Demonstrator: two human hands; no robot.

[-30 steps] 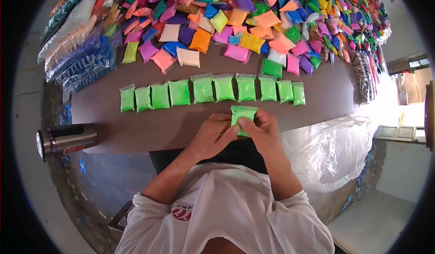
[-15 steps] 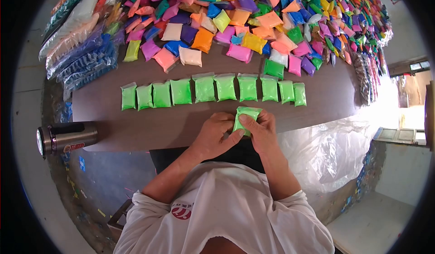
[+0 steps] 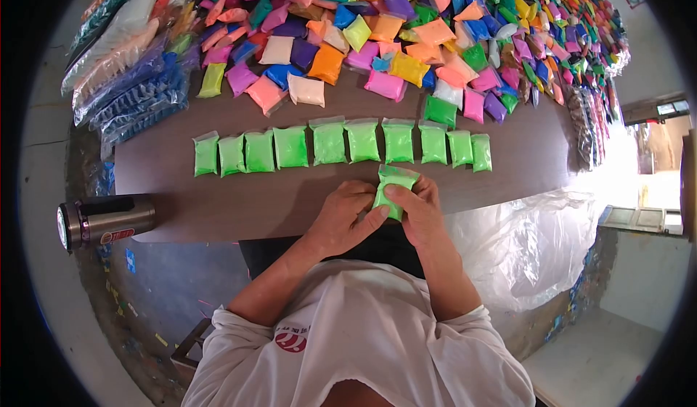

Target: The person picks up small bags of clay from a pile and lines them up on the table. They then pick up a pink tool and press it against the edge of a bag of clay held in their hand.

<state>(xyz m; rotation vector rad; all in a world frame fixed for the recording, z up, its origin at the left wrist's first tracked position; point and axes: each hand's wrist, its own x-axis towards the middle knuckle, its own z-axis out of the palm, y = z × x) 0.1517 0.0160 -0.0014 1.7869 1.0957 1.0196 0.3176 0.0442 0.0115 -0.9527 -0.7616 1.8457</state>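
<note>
A small clear packet of bright green filling [image 3: 392,195] is pinched between my two hands at the table's near edge. My left hand [image 3: 344,215] grips its left side, with the thumb on the lower left corner. My right hand [image 3: 422,211] holds the right side, thumb pressed across the packet's face. The fingers behind the packet are hidden. Just beyond my hands, several similar green packets [image 3: 329,143] lie side by side in a row on the brown table [image 3: 239,193], apart from each other.
A large heap of packets in many colours [image 3: 406,37] covers the far side of the table. Bundled plastic bags [image 3: 138,80] lie at the far left. A metal flask [image 3: 109,220] lies at the left edge. Clear plastic sheeting [image 3: 523,251] hangs at the right.
The green packet's top edge is slightly higher and shows more of its clear strip. Both hands keep nearly the same place and grip. The row of packets has not moved.
</note>
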